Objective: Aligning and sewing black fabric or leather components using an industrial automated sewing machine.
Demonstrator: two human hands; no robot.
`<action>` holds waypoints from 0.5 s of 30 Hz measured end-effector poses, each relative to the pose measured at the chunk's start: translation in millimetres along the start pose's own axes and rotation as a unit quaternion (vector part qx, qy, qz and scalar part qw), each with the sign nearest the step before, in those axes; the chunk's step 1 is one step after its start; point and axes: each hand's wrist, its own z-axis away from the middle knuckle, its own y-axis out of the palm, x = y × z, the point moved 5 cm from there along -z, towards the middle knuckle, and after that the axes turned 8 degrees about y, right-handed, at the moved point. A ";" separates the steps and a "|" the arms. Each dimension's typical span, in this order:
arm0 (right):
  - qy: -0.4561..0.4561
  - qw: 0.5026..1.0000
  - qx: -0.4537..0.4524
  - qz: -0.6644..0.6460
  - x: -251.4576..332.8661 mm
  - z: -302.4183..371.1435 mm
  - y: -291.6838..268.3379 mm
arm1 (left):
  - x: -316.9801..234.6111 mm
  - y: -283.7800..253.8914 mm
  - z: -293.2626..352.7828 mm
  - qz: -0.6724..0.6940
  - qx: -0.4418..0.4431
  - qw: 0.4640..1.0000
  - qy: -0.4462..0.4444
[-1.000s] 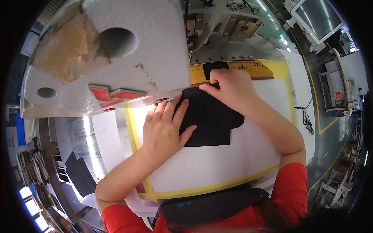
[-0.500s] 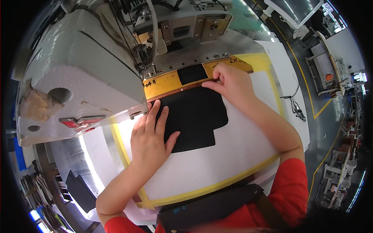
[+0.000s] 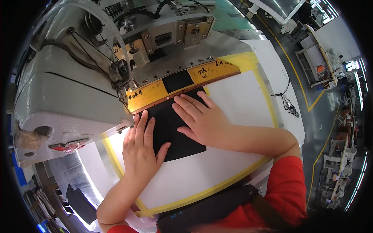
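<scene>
A flat black panel point(image 3: 168, 130) of fabric or leather lies on the white board point(image 3: 233, 174), its far edge against a yellow strip point(image 3: 149, 96) with handwriting on it. My left hand point(image 3: 140, 149) rests flat on the panel's left side, fingers stretched toward the strip. Across its right side lies my right hand point(image 3: 204, 122), palm down with fingers spread, covering part of that edge. The fingertips of both hands are close to the strip's near edge. A smaller black patch point(image 3: 177, 81) shows in the strip's window.
A large grey sewing machine head point(image 3: 66, 101) stands close on the left of my left hand. Its metal clamp plate point(image 3: 171, 64) runs behind the strip. Yellow tape point(image 3: 210, 190) borders the board. Black pieces point(image 3: 81, 204) lie at lower left; a small dark cord point(image 3: 289, 106) lies at right.
My right hand has left the strip, where thumb and fingers were pinching its edge, and now lies flat on the panel. My left hand stays on the panel. The whole view has shifted slightly.
</scene>
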 end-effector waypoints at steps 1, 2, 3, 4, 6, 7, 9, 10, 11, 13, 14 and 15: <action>-0.004 1.000 0.000 -0.003 -0.5 0.7 -0.2 | 0.9 0.8 0.0 0.008 -0.001 1.000 0.003; 0.000 1.000 0.002 0.015 -0.5 0.2 -0.7 | 1.0 0.7 1.5 0.014 -0.002 1.000 0.002; 0.003 0.999 0.004 0.033 0.2 -1.0 -1.8 | 0.9 0.9 2.1 0.009 -0.001 1.000 -0.009; 0.007 0.999 0.012 0.042 2.1 -2.2 -5.1 | -1.9 1.7 1.0 0.013 -0.002 1.000 -0.003; -0.010 0.999 0.011 0.032 6.3 -4.9 -6.1 | -3.2 3.1 0.2 0.012 -0.007 1.000 0.005; -0.016 0.999 0.013 0.030 6.7 -5.7 -4.8 | -2.1 2.6 -0.1 0.006 -0.005 1.000 -0.004; -0.028 0.999 0.009 0.015 6.6 -6.1 -3.5 | -4.0 1.7 0.5 -0.017 0.006 1.000 -0.002; -0.027 0.999 0.016 0.019 7.9 -6.4 -2.5 | -4.1 0.5 1.9 -0.025 0.014 1.000 -0.004; -0.022 0.999 0.021 0.029 7.2 -6.1 -2.9 | -4.1 0.8 1.9 -0.027 0.013 1.000 -0.008; -0.028 0.999 0.016 0.025 7.2 -6.5 -2.6 | -3.8 2.5 2.7 0.006 -0.001 1.000 -0.015; -0.031 0.999 0.014 0.022 6.8 -6.5 -3.0 | -4.5 2.7 2.5 0.006 -0.006 1.000 -0.008; -0.035 0.999 0.013 0.019 7.1 -6.7 -3.1 | -4.1 2.4 2.5 0.005 -0.006 1.000 -0.011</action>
